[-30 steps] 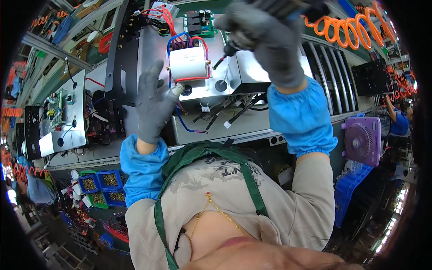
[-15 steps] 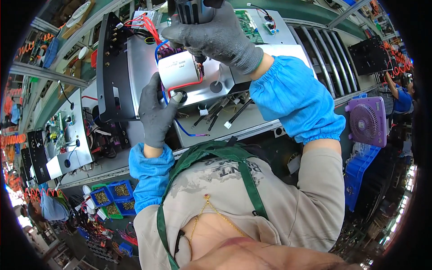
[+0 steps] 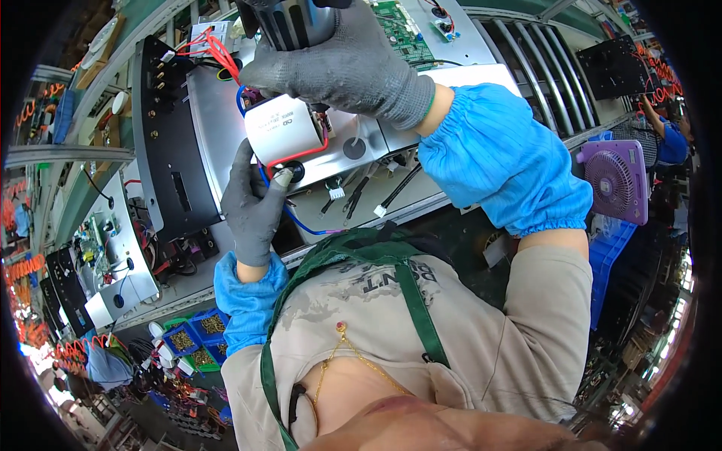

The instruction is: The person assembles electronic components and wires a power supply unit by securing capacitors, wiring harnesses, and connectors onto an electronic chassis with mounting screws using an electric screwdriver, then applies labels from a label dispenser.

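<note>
My right hand (image 3: pixel 342 71), in a grey glove, is closed round a dark power screwdriver (image 3: pixel 293 26) above a metal chassis (image 3: pixel 218 113). The tool's tip is hidden behind the hand. Just below is a white cylindrical capacitor (image 3: pixel 282 129), lying on its side with a red wire (image 3: pixel 301 156) curving along it. My left hand (image 3: pixel 256 214), also gloved, rests at the chassis's near edge. Its forefinger and thumb are spread, the thumb beside a black grommet (image 3: pixel 295 173). A blue wire (image 3: pixel 304 227) runs out from under this hand; its other fingers are partly hidden.
A black panel (image 3: pixel 162 143) stands along the chassis's left side. Green circuit boards (image 3: pixel 395 30) lie at the back, and loose cables (image 3: pixel 361 192) hang at the front. Metal rollers (image 3: pixel 538 75) and a purple fan (image 3: pixel 615 182) are to the right; blue bins (image 3: pixel 210 323) of small parts sit lower left.
The chassis, the capacitor and both hands appear slightly farther left, as the whole view shifts. My right hand keeps its grip on the power screwdriver; the left keeps its place by the grommet.
</note>
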`<state>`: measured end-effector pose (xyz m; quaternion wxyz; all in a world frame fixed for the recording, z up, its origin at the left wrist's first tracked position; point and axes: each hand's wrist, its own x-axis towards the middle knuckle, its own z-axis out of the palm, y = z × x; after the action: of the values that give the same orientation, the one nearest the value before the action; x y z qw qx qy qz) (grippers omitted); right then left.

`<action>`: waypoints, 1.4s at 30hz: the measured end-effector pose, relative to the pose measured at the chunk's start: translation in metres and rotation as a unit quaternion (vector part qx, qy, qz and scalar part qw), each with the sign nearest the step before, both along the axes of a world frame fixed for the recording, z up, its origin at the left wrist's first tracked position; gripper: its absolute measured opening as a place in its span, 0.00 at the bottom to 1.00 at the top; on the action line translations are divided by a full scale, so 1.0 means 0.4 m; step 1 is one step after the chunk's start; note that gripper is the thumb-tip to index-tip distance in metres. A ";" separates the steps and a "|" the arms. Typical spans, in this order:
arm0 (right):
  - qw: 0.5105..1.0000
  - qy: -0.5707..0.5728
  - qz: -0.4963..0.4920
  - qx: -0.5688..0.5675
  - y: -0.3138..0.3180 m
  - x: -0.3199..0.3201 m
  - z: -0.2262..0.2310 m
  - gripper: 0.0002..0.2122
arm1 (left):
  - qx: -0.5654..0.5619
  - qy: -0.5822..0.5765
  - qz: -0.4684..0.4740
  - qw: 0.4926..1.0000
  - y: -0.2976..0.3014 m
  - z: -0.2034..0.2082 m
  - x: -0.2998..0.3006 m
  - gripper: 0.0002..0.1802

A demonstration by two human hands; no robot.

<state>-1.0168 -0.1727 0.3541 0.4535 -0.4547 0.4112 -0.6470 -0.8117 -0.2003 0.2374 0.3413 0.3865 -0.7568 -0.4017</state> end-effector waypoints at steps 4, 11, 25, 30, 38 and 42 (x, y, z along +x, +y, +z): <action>0.997 0.023 -0.064 -0.024 0.014 -0.001 -0.026 0.13 | 0.005 -0.041 0.005 0.999 -0.009 -0.014 0.014 0.37; 0.997 0.069 -0.040 -0.018 0.006 -0.009 -0.029 0.12 | -0.001 -0.045 0.001 0.999 -0.010 -0.018 0.012 0.38; 0.953 0.270 -0.125 -0.059 -0.030 -0.023 -0.068 0.18 | -0.010 -0.041 -0.002 0.999 -0.011 -0.016 0.014 0.38; 0.933 0.314 -0.164 -0.062 -0.035 -0.021 -0.069 0.19 | -0.013 -0.038 0.009 0.999 -0.005 -0.007 0.009 0.37; 0.979 0.036 -0.167 -0.109 0.007 -0.048 0.007 0.09 | 0.002 -0.042 0.012 0.999 -0.011 -0.018 0.012 0.37; 0.976 0.039 -0.176 -0.121 -0.008 -0.057 -0.018 0.08 | 0.004 -0.040 -0.002 0.999 -0.008 -0.013 0.009 0.37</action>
<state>-1.0397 -0.1757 0.3468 0.2579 -0.4515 0.4205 -0.7435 -0.8079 -0.2034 0.2322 0.3084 0.4019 -0.7690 -0.3899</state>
